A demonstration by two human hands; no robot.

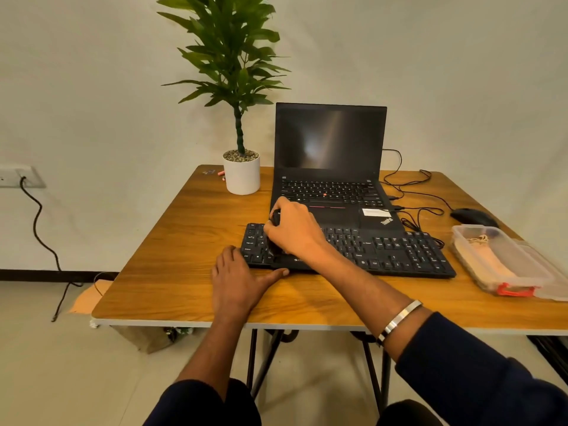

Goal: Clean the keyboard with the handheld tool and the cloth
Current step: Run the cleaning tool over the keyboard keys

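A black full-size keyboard [396,253] lies on the wooden table [190,235], in front of an open laptop. My right hand [293,230] is over the keyboard's left keys, fingers closed around a small black handheld tool [276,217] whose lower end is hidden under the hand. My left hand [238,279] rests flat on the table at the keyboard's front left corner, with the thumb along its front edge and fingertips touching its left end. A beige cloth [488,259] lies inside a clear plastic box at the right.
The black laptop [330,167] stands open behind the keyboard, screen dark. A potted plant in a white pot [242,175] is at the back left. A black mouse [471,216] and tangled cables lie back right. The clear box [522,272] sits near the right edge.
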